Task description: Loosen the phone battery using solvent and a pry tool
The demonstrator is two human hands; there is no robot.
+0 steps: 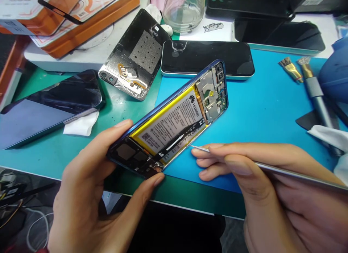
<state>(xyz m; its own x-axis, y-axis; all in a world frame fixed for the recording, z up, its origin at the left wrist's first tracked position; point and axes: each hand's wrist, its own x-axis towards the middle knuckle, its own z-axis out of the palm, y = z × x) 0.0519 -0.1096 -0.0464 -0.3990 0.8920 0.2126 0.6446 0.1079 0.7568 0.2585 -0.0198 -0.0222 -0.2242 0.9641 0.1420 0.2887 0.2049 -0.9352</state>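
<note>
My left hand (100, 187) grips the lower end of an opened smartphone (174, 122), thumb on one edge and fingers on the other. The phone is tilted above the bench, its inside facing me. A battery (174, 126) with yellow edges and a HUAWEI label fills its middle, crossed by a black ribbon cable (178, 140). At the far end, metal shields and the camera modules (219, 72) show. Between thumb and fingers, my right hand (255, 173) pinches a thin metal tool (272, 169), like a tweezer or pick. Its tip is at or very near the phone's lower long edge.
Behind the phone lie a detached back cover (136, 53) and a dark-screened phone (209, 59). Another phone (54, 104) lies left, near orange boxes (89, 24). A glass jar (184, 12) stands at the back. Brushes (312, 82) rest right on the blue mat (266, 111).
</note>
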